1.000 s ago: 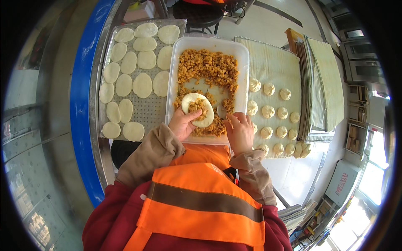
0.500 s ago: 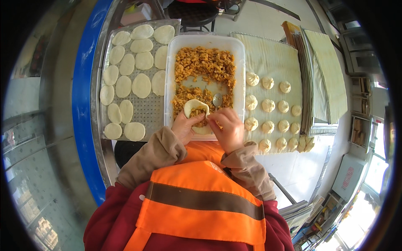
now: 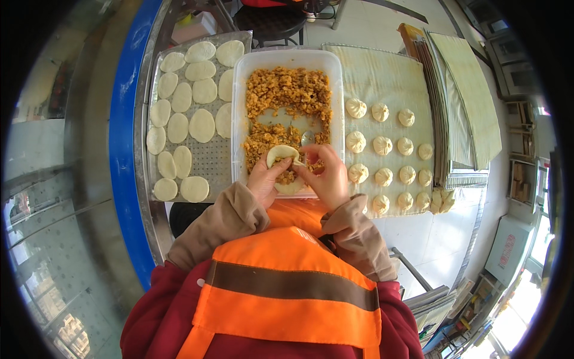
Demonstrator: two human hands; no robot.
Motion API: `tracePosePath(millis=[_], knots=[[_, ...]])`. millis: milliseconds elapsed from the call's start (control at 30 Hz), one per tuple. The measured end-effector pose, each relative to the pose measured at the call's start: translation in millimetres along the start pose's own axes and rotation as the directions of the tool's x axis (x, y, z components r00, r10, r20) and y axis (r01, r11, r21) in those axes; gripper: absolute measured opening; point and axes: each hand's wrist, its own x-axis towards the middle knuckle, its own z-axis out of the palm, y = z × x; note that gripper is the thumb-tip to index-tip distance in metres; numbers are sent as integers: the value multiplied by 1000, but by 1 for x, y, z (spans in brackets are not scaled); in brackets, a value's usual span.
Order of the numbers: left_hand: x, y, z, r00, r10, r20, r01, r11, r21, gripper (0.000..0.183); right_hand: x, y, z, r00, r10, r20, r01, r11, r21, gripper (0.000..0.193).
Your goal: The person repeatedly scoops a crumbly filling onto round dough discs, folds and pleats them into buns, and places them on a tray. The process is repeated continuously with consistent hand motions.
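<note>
Your left hand cradles the filled bun wrapper, apparently for support, lower fingers hidden; your right hand pinches its edge near three o'clock.

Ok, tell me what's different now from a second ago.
The right hand has moved left from beside the spoon to the dough wrapper and now pinches its right edge. The wrapper, spread open before, is now partly folded up around its filling. Unchanged: the left hand holds the wrapper; the flat dough rounds and pleated buns lie in place.
</note>
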Motion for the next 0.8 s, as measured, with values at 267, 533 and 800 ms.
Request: tracePosePath(millis=[267, 533, 800], knots=[[-2, -1, -1, 1000, -4, 31, 2, 998, 65, 21, 5, 1, -13, 955, -264, 136, 281, 951, -132, 19], [-4, -2, -6, 999, -2, 41, -7, 977, 214, 22, 19, -10, -15, 915, -237, 325, 279, 956, -86, 17], [-1, 6, -23, 993, -36, 114, -19, 892, 452, 26, 26, -15, -6, 842, -257, 474, 365, 919, -151, 16]])
